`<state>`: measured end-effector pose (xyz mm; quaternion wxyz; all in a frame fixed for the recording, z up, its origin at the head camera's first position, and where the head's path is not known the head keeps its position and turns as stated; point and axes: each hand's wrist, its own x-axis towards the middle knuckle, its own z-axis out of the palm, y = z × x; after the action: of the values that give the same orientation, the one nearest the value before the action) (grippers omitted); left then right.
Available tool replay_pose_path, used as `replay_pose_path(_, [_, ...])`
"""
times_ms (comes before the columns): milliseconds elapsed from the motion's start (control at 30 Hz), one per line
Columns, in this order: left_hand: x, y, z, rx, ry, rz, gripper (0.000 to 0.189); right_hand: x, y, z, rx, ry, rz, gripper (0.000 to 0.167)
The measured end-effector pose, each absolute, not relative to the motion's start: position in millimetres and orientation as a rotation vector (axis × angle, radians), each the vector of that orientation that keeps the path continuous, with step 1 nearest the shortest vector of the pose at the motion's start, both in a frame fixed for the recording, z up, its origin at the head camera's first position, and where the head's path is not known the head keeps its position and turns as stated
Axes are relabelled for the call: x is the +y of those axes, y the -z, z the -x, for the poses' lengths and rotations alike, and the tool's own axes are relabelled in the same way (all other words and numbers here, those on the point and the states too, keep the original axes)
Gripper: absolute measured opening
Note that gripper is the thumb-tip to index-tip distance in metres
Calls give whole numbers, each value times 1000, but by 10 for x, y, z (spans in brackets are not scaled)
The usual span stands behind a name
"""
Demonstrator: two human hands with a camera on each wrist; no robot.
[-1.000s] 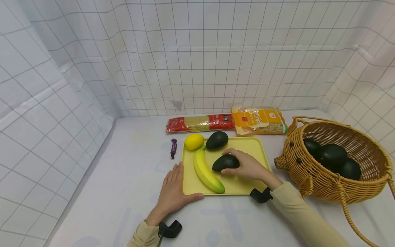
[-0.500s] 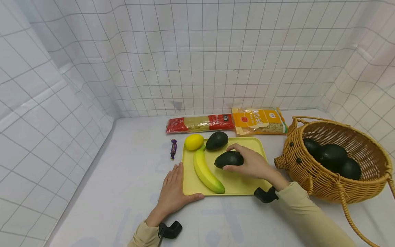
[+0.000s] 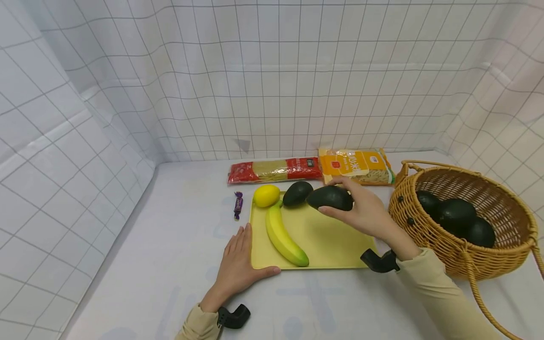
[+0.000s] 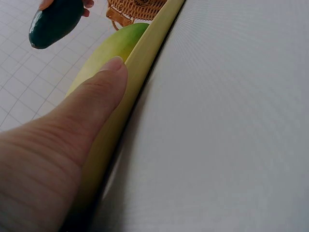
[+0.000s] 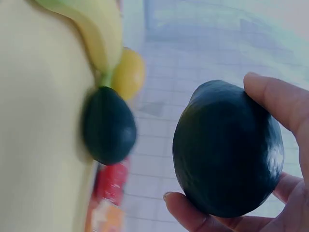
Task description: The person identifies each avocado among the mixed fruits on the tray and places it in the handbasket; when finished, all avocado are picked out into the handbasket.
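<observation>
My right hand (image 3: 367,210) grips a dark green avocado (image 3: 330,198) between thumb and fingers, held up over the right half of the yellow tray (image 3: 335,241). In the right wrist view that avocado (image 5: 227,150) fills the grasp, well apart from a second avocado (image 5: 109,126) lying on the tray. Flat beside the tray's front left corner, my left hand (image 3: 238,262) touches the edge with fingers straight and thumb along the front rim. On the tray's left side lie a banana (image 3: 284,236) with a green tip and a lemon (image 3: 267,195) at the back corner.
A wicker basket (image 3: 442,257) with a pig-like snout stands to the right, several avocados (image 3: 458,215) inside and a rope handle hanging forward. Behind the tray lie a red noodle pack (image 3: 274,170) and an orange pack (image 3: 361,165). A purple wrapped candy (image 3: 238,205) lies left.
My right hand has lifted the avocado off the tray and moved it up, back and slightly right. The left hand stays in place.
</observation>
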<state>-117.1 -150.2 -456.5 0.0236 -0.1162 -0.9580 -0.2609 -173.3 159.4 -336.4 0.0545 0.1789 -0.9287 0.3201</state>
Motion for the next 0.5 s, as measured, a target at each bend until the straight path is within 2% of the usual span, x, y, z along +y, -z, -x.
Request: replay_pose_path(500, [-1509, 4563, 1168, -2974, 815, 358, 130, 1964, 2899, 1544, -2723, -1020, -270, 65])
